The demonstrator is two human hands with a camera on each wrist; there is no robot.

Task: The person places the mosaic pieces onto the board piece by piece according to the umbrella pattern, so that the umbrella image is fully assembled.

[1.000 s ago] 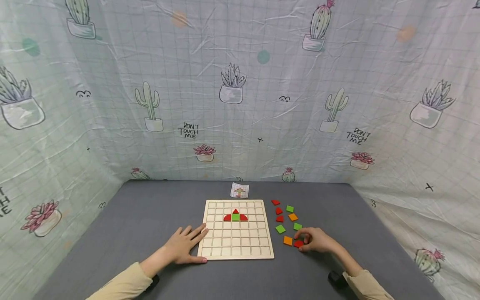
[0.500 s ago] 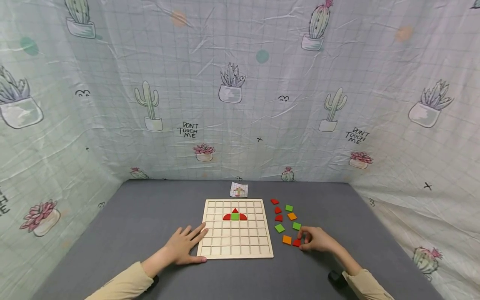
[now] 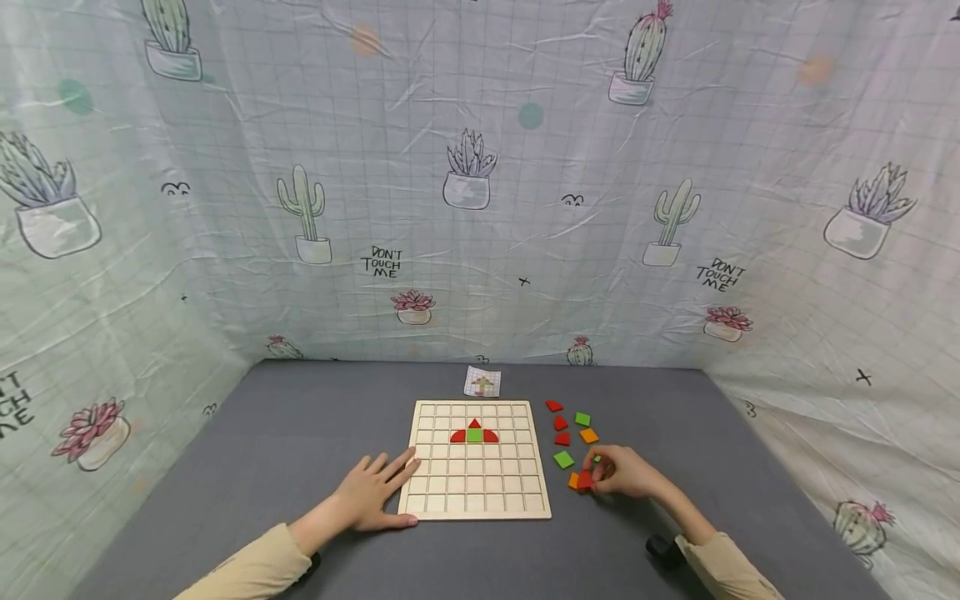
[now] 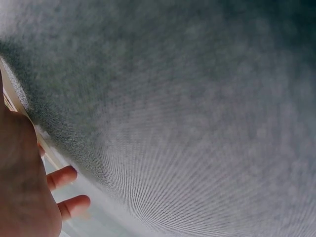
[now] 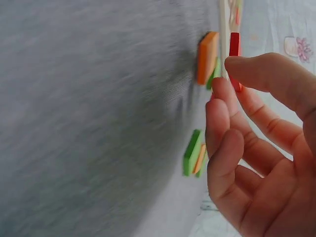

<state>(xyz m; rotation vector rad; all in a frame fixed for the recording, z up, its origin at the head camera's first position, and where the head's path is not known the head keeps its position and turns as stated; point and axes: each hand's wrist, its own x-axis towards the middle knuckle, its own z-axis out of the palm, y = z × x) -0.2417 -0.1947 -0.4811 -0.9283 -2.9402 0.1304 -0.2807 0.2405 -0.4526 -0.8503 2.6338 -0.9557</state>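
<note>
In the head view my left hand (image 3: 367,493) rests with spread, straight fingers on the left edge of a wooden grid board (image 3: 495,482). My right hand (image 3: 625,472) pinches a red tile (image 3: 585,479) between thumb and finger, right of the board. The right wrist view shows that red tile (image 5: 234,44) raised off the table, its exact outline unclear. Below it lies a partly covered orange tile (image 3: 573,481). On the board, a green square (image 3: 474,435) sits between two rounded red pieces, with a red triangle (image 3: 475,424) above it.
Several loose tiles lie right of the board: red ones such as a red piece (image 3: 562,439), an orange tile (image 3: 589,436) and green squares (image 3: 564,459). A small printed card (image 3: 482,382) lies behind the board. A patterned cloth (image 3: 480,233) surrounds the grey table (image 3: 322,417).
My right hand has taken hold of the red tile, lifted it and moved slightly left, over the orange tile. My left hand has stayed on the board.
</note>
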